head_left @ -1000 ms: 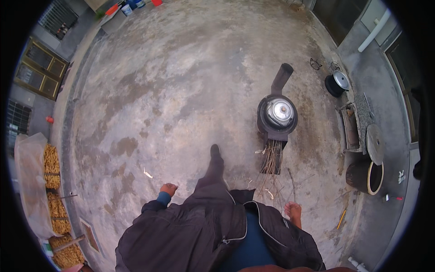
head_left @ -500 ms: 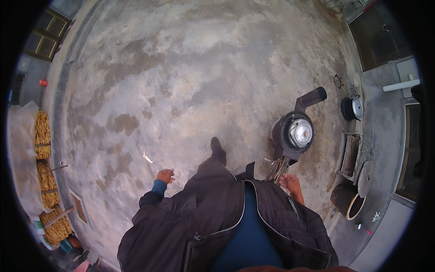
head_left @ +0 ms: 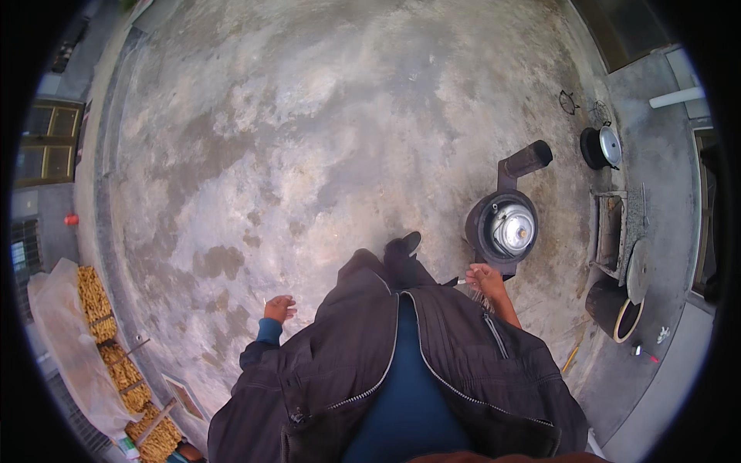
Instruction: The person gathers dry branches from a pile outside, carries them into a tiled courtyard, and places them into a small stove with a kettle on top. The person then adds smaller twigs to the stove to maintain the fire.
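A round dark metal stove (head_left: 475, 231) stands on the concrete floor to my right, with a silver kettle (head_left: 512, 230) set in its top. My right hand (head_left: 486, 279) is at the stove's near side, over its feed opening. Its fingers close on thin dry twigs (head_left: 480, 298), which show partly below the hand; the hand hides much of them. My left hand (head_left: 279, 309) hangs low on the left, away from the stove, fingers loosely bent and apart with nothing seen in them. A small white scrap (head_left: 265, 301) shows on the floor just behind it.
A stovepipe elbow (head_left: 526, 160) juts from the stove's far side. Along the right wall are a lidded pot (head_left: 608, 147), a block-like frame (head_left: 610, 231), a round slab (head_left: 638, 270) and a dark jar (head_left: 606, 305). Stacked corn cobs (head_left: 94, 302) under plastic sheeting line the left.
My right hand has moved forward to the stove's feed opening, and less of the twigs shows. My view has shifted and turned; my feet have changed position. My left hand stays low, away from the stove.
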The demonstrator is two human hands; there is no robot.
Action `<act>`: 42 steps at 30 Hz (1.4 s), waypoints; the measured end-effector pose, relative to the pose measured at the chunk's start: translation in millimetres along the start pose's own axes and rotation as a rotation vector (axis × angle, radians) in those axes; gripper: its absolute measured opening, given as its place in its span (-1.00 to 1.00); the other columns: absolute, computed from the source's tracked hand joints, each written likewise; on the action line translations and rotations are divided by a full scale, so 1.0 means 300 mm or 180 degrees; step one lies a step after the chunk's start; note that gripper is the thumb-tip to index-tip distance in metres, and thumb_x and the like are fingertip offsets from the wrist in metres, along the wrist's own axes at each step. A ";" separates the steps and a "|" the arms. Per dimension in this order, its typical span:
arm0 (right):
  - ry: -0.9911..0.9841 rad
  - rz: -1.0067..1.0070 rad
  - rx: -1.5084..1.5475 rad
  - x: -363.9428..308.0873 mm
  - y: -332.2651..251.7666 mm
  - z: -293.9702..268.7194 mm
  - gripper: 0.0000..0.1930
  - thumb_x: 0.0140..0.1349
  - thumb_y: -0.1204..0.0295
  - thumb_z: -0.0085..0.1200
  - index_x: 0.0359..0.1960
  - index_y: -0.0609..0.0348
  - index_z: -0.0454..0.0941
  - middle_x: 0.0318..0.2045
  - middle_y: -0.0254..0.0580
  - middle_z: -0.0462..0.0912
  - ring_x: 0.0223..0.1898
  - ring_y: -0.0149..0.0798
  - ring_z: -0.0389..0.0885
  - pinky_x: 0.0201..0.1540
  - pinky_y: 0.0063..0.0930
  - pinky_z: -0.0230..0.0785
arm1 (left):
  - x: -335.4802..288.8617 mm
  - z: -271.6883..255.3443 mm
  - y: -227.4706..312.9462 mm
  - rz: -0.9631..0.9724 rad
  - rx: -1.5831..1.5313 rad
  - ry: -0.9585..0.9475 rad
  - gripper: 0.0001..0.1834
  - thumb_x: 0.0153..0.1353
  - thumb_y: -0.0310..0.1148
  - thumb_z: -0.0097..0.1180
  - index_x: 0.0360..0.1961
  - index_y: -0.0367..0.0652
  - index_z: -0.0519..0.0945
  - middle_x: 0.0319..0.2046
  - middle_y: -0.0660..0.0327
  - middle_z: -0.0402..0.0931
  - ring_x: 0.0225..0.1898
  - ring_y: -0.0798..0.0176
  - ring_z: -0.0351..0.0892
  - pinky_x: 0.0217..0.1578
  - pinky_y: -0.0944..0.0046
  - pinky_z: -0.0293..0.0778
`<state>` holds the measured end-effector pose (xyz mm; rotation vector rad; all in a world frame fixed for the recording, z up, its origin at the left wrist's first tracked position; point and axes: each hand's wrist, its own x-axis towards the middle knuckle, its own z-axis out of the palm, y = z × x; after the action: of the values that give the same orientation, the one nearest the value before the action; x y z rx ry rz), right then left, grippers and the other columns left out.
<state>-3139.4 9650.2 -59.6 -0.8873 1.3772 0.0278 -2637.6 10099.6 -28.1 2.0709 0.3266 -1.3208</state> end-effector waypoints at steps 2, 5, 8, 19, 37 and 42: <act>0.0286 0.0189 0.0102 0.031 0.025 -0.022 -0.73 0.53 0.37 -0.01 0.11 0.21 0.60 -0.17 -0.24 0.78 -0.27 -0.34 0.76 -0.25 -0.44 0.62 | 0.033 0.022 0.043 -0.0328 0.0167 -0.0180 -0.66 0.47 -0.20 0.16 0.07 -0.23 0.66 -0.10 0.08 0.76 -0.28 0.18 0.80 -0.33 0.22 0.68; 0.0701 0.0240 0.0515 0.041 0.031 -0.050 -0.72 0.53 0.39 -0.02 0.12 0.24 0.60 -0.16 -0.22 0.78 -0.25 -0.34 0.77 -0.25 -0.45 0.61 | 0.136 0.028 0.171 0.0101 0.0735 -0.0901 -0.63 0.50 -0.15 0.17 0.11 -0.23 0.63 -0.08 0.08 0.75 -0.29 0.14 0.80 -0.29 0.20 0.69; 0.0870 0.0150 0.0883 0.037 -0.003 -0.057 -0.68 0.53 0.39 -0.04 0.19 0.27 0.57 -0.12 -0.18 0.78 -0.20 -0.32 0.77 -0.17 -0.42 0.61 | 0.294 -0.001 0.409 0.0471 0.1359 -0.1089 -0.60 0.51 -0.10 0.17 0.13 -0.19 0.62 -0.08 0.09 0.75 -0.29 0.12 0.80 -0.30 0.17 0.68; 0.2208 0.1158 0.2021 0.236 -0.241 0.405 -0.73 0.49 0.38 -0.01 0.11 0.16 0.59 -0.14 -0.09 0.77 -0.23 -0.18 0.79 -0.24 -0.33 0.63 | 1.053 -0.024 1.880 0.0795 0.1666 -0.0563 -0.61 0.50 -0.07 0.13 0.09 -0.15 0.66 -0.10 0.17 0.76 -0.27 0.22 0.79 -0.30 0.19 0.66; 0.1313 0.0619 0.1282 1.282 -1.843 0.402 -0.70 0.51 0.31 0.02 0.14 0.15 0.61 -0.10 -0.22 0.77 -0.16 -0.32 0.78 -0.15 -0.37 0.59 | 1.390 0.377 3.596 0.1858 0.2162 -0.1128 -0.62 0.49 -0.24 0.19 0.17 -0.28 0.65 -0.12 0.19 0.75 -0.21 0.30 0.75 -0.19 0.33 0.59; 0.0501 0.0321 0.0210 1.653 -2.512 0.282 -0.69 0.50 0.34 0.07 0.17 0.19 0.60 -0.03 -0.19 0.78 -0.05 -0.31 0.75 -0.03 -0.41 0.56 | 1.603 0.268 3.605 0.0838 0.1755 -0.0480 -0.61 0.50 -0.12 0.17 0.16 -0.16 0.64 -0.04 0.16 0.75 -0.20 0.25 0.77 -0.25 0.25 0.64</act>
<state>-2568.6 8947.1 -90.4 -0.7772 1.5605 -0.0105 -1905.2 9166.6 -51.7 2.3253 -0.4107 -1.5043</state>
